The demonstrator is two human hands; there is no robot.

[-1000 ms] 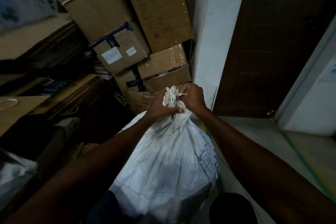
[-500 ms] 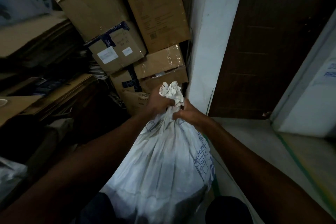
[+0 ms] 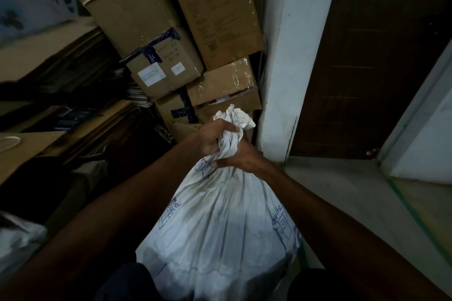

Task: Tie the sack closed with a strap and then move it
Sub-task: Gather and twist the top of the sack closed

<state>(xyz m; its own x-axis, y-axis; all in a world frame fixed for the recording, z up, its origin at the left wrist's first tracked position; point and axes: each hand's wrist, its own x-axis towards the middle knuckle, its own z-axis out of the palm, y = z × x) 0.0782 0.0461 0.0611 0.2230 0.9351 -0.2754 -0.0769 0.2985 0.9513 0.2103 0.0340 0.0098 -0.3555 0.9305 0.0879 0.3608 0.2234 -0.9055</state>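
Stacked cardboard boxes (image 3: 171,39) crowd the dim corner; both the left hand (image 3: 212,139) and right hand (image 3: 241,157) clench the white sack (image 3: 220,222)'s gathered neck (no strap visible), so moving remains.

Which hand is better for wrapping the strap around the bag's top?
Probably the right hand: it grips lower on the sack neck, while the left hand clamps the bunched top. No strap is visible.
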